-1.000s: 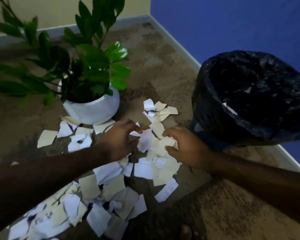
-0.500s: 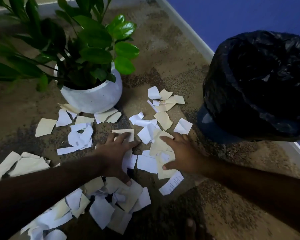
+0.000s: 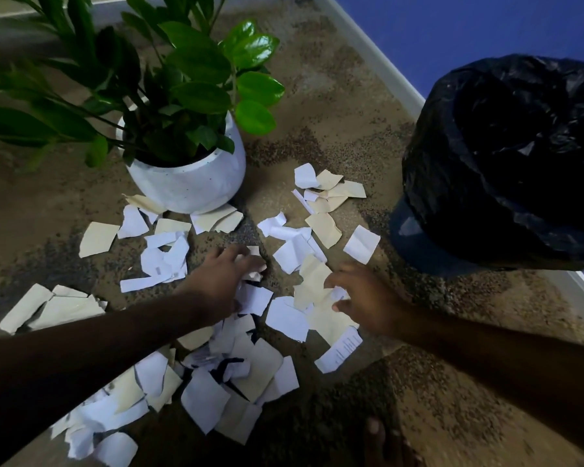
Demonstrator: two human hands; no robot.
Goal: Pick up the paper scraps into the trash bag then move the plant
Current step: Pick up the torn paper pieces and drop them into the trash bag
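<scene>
Our left hand point(image 3: 221, 284) lay low over the middle of the floor point(image 3: 334, 129), fingers curled around a crumpled white scrap point(image 3: 255, 274) beneath them. Our right hand point(image 3: 364, 299) hovered just beside it, fingertips pinching a small white piece point(image 3: 338, 293) at the edge of a cream sheet point(image 3: 314, 281).

Around both hands the paper scraps point(image 3: 236, 375) lay thickest toward the near edge of the floor, with a looser patch point(image 3: 327, 193) farther off and several pieces tucked against the base of the white pot point(image 3: 186, 183). The plant point(image 3: 182, 82) stood toward the far left, its leaves overhanging some of that paper. The black trash bag point(image 3: 506, 156) stood open at the right, against the wall's skirting point(image 3: 371, 52).

To do this well, we judged it best to rake overlapping pieces into one heap before closing, since flat sheets on a rough floor slip from pinching fingers. We would carry each load fully over the bag's mouth before letting go, and leave the pot-side pieces until last.
</scene>
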